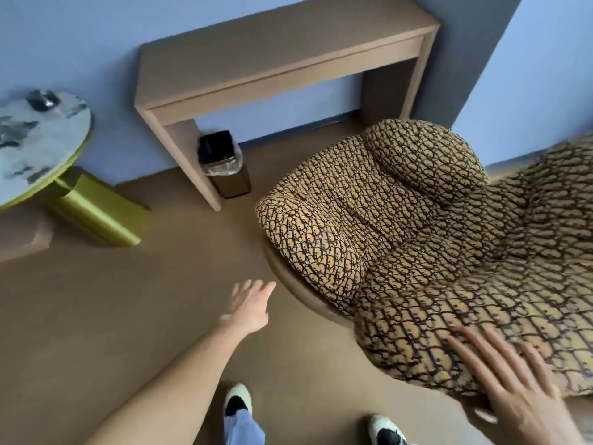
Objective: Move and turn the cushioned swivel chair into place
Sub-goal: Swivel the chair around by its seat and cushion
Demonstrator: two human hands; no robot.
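Observation:
The cushioned swivel chair [417, 239] fills the right half of the view, covered in tan fabric with a dark woven pattern, on a round beige base [298, 287]. Its seat faces left, toward the desk. My left hand [248, 305] is stretched out over the floor, fingers apart, a short way left of the chair's base and not touching it. My right hand [516, 387] is spread wide and blurred at the near edge of the chair's padded back, over the fabric; whether it touches is unclear.
A beige desk [276, 65] stands against the blue wall, with a small black-lidded bin [224, 162] by its left leg. At the left is a round marble-topped side table [35, 139] on a green base. Brown floor lies in front; my two shoes show at the bottom.

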